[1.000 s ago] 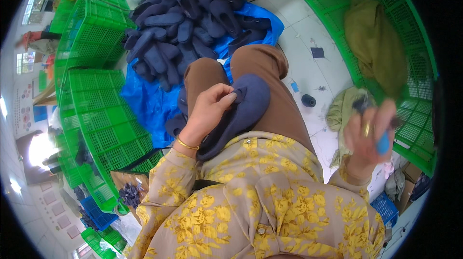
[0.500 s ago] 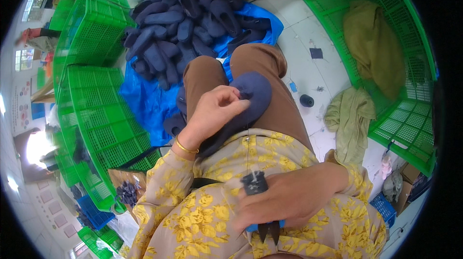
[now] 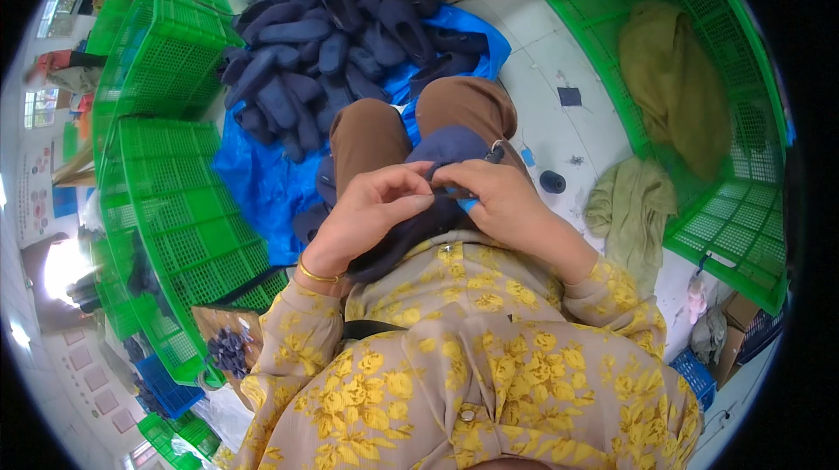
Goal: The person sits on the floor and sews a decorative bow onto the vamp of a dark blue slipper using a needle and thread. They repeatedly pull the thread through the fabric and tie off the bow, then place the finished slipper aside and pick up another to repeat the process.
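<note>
A dark blue fabric slipper (image 3: 450, 145) lies across my lap, its far end showing between and above my hands. My left hand (image 3: 371, 208), with a gold bangle at the wrist, is closed in a pinch at the slipper's near side. Close beside it, my right hand (image 3: 507, 203) is curled round thread snips (image 3: 496, 152), whose dark end sticks out beyond the knuckles. A bit of blue shows under that palm. Both hands' fingertips nearly meet over the slipper; whatever fine thread is there is too small to see.
A heap of dark blue slippers (image 3: 332, 50) lies ahead on a blue plastic sheet (image 3: 262, 199). Green crates (image 3: 188, 208) stand at left. Another green crate (image 3: 594, 41) at right holds olive cloth (image 3: 673, 85). A dark thread spool (image 3: 552, 181) sits on the white floor.
My right hand has come up from near my waist, where the snips and a taut thread showed, to the slipper beside my left hand. The left hand has shifted slightly down and left.
</note>
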